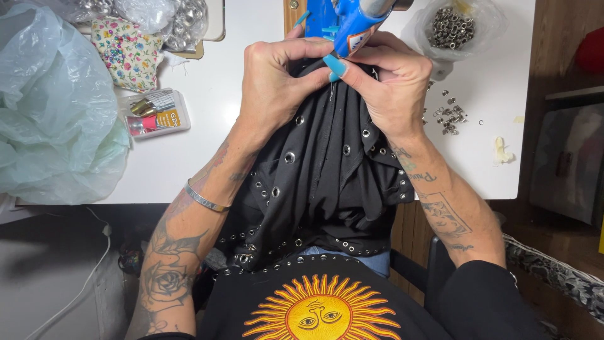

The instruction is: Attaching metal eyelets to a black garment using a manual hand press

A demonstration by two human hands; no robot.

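Both hands, the left hand [277,79] and right hand [390,82], pinch the bunched top edge of the black garment [321,176] under the blue press [346,22] at the worktop [207,113]; many eyelets look already set, with loose eyelets [448,116] left beside it.

Tattooed forearms, silver bracelet [202,200], turquoise nails, black sun-print shirt [321,311]

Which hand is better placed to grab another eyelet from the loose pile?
Right, probably. The right hand pinches the black fabric under the blue press, and the loose eyelets lie on the table just beside it. The left hand grips the fabric on the far side.
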